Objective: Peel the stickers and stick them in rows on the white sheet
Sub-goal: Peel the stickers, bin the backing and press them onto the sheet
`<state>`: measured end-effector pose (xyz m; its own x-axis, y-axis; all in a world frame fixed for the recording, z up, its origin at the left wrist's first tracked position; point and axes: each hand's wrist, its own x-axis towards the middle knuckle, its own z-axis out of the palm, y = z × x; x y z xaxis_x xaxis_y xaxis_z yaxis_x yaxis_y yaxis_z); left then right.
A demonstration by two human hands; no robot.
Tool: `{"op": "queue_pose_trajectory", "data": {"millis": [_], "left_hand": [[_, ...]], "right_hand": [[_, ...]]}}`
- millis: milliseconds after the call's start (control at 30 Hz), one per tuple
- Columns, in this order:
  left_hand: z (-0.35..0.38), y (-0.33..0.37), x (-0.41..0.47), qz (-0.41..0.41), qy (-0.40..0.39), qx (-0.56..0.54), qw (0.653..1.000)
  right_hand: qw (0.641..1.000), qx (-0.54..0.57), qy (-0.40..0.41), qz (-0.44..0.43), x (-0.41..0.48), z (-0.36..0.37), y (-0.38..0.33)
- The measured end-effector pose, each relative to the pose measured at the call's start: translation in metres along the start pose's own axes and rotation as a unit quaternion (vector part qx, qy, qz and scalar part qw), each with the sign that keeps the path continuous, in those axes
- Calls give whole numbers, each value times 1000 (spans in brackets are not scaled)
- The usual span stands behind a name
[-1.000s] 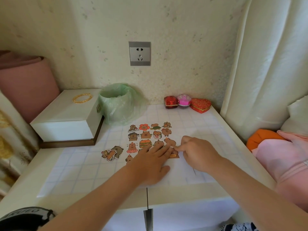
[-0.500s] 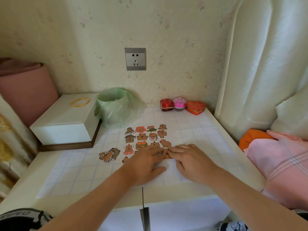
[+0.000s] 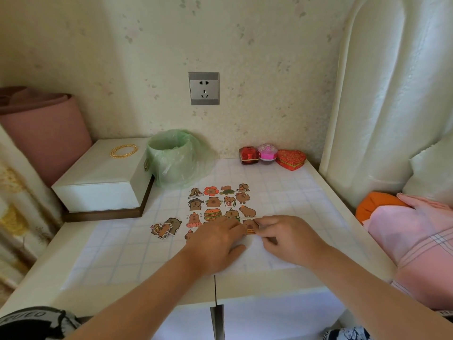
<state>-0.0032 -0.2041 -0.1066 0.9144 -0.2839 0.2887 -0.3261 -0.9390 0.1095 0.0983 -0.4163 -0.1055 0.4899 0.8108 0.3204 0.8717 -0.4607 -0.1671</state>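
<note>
A white sheet (image 3: pixel 256 257) lies on the table's gridded mat (image 3: pixel 122 256). Several brown cartoon stickers (image 3: pixel 219 201) are stuck on it in rows. My left hand (image 3: pixel 215 241) lies flat on the sheet and covers the left part of the lowest row. My right hand (image 3: pixel 286 238) rests beside it. Its index finger presses the right edge of the lowest right sticker (image 3: pixel 249 225) and its other fingers are curled under. A small pile of loose stickers (image 3: pixel 165 228) lies on the mat to the left of the sheet.
A green-bagged bin (image 3: pixel 175 158) and a white box (image 3: pixel 103 177) with gold bangles (image 3: pixel 123 150) stand at the back left. Three small red and pink boxes (image 3: pixel 272 157) sit by the wall. Pink cloth (image 3: pixel 411 239) lies at the right.
My right hand went from lying flat on the sheet to curled, with its index finger on the lowest right sticker. My left hand stayed pressed on the sheet. The view shifted slightly.
</note>
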Motion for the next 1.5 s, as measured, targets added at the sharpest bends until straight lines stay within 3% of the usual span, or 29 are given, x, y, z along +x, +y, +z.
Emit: {"op": "queue_pose_trajectory", "data": {"millis": [133,300,433,567,667,833,1167,1500], "left_hand": [[-1,-1,0,-4,5,-33,999],[-1,-1,10,-75,4,-73,994],[7,-6,15,-70,9,-74,995],[11,-2,13,-50,-110,18,992],[9,-3,16,-56,-148,12,987],[-3,-7,22,-97,-92,-115,984],[-49,-40,10,-203,28,-117,972],[-86,-96,-48,-302,-10,-33,953]], "right_hand": [[1000,3,-10,17,2,0,2],[995,66,24,68,5,2,3],[999,40,23,19,7,5,-3],[1000,-20,-4,-11,8,5,1],[1000,-9,11,-2,11,5,6],[997,53,-17,51,23,2,3],[995,84,-13,54,62,-16,-33],[979,153,-130,44,124,-4,-106]]}}
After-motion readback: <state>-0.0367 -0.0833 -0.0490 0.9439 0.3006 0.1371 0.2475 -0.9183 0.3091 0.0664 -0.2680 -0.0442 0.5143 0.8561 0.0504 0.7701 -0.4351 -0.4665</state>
